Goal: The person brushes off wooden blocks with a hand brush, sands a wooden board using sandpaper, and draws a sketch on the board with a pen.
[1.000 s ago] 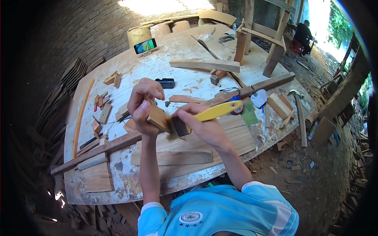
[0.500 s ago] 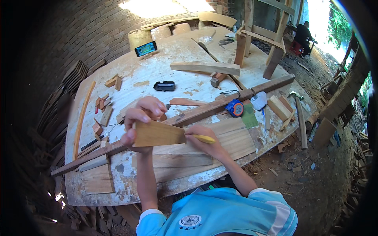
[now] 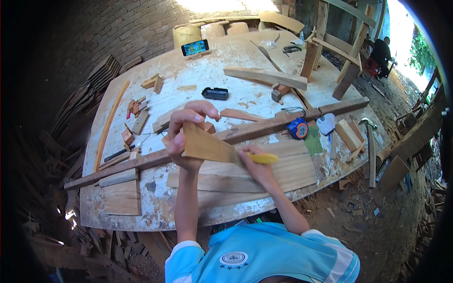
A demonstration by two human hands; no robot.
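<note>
My left hand (image 3: 177,127) is closed round a flat, tapered piece of tan wood (image 3: 207,146), its broad face toward me and some fingertips curled over the top. My right hand (image 3: 255,167) grips a yellow-handled brush (image 3: 266,158) at the piece's narrower right end; the bristles are blurred and mostly hidden. Beneath both hands lie wide planks (image 3: 288,165) and a long dark beam (image 3: 236,134). A blue tape measure (image 3: 297,128) sits right of my hands on the worktable (image 3: 170,207).
A propped phone (image 3: 195,47) and black case (image 3: 215,93) stand beyond. Wood offcuts (image 3: 139,122) lie left. A hammer (image 3: 370,155) is at the right edge, a wooden frame (image 3: 344,52) at back right. Another person (image 3: 380,56) sits farther back.
Since a second ago, the wood piece has turned its broad face up to me and the brush handle has swung lower. Over the last half second the whole view has shifted.
</note>
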